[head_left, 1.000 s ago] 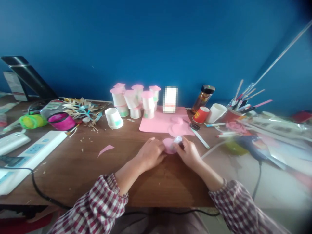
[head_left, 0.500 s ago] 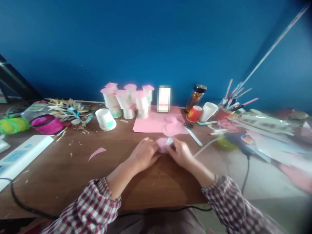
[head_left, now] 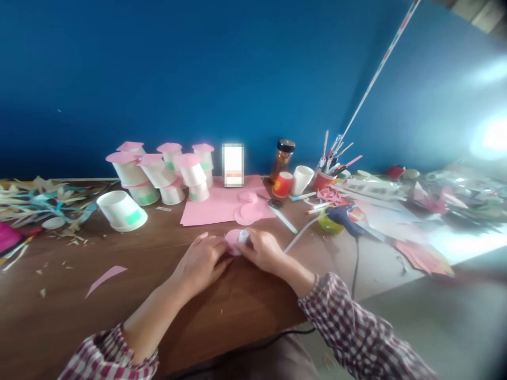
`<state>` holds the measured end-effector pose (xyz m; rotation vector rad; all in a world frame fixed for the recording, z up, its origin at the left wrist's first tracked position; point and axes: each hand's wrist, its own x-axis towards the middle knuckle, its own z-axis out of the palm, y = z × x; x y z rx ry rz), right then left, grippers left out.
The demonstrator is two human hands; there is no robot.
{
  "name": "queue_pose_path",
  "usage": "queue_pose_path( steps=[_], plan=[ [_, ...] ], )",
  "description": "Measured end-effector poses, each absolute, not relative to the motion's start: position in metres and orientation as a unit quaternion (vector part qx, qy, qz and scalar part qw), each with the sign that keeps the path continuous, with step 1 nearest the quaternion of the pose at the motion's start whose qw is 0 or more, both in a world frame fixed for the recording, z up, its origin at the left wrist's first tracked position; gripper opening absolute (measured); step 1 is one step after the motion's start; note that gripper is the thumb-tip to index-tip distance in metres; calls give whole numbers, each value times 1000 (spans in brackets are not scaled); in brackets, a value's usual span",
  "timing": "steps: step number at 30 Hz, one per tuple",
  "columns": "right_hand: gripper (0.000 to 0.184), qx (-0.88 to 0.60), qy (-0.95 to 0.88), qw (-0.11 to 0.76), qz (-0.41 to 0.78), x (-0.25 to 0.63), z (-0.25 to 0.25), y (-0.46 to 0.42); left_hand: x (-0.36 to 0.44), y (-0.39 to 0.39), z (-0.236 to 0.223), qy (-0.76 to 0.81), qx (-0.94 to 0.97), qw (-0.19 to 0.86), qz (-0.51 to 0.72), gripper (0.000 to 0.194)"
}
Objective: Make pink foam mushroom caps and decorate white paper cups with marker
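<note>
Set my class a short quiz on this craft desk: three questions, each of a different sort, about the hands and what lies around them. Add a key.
1. Fill in the gap: the white tube is held in the person's ___ hand.
2. True or false: the pink scrap lies between the two hands.
3. Multiple choice: what partly hides the bottle?
A) the white tube
B) the red cup
C) the pink scrap

Key:
1. right (the right hand grips it by the pink disc)
2. False; it lies to the left of the left hand.
3. B
</note>
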<state>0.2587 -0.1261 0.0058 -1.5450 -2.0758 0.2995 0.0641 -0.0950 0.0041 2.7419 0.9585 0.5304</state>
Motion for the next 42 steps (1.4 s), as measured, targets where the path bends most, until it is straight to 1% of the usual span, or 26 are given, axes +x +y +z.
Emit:
queue_pose_path(
  steps=[8, 28, 38, 42],
  plan=[
    [19, -570, -715, 361, 183, 259, 9, -127, 63, -95, 2, 335, 924, 96, 158, 21],
    [16, -574, -684, 408, 190, 259, 13, -128, 62, -96, 4, 326, 928, 93, 155, 22],
    [17, -570, -694, 403, 178, 258, 14, -129, 61, -93, -1, 322, 927, 102, 164, 21],
    [14, -563, -700, 411, 158, 258, 11, -129, 62, -96, 1, 322, 927, 99, 166, 21]
  ],
)
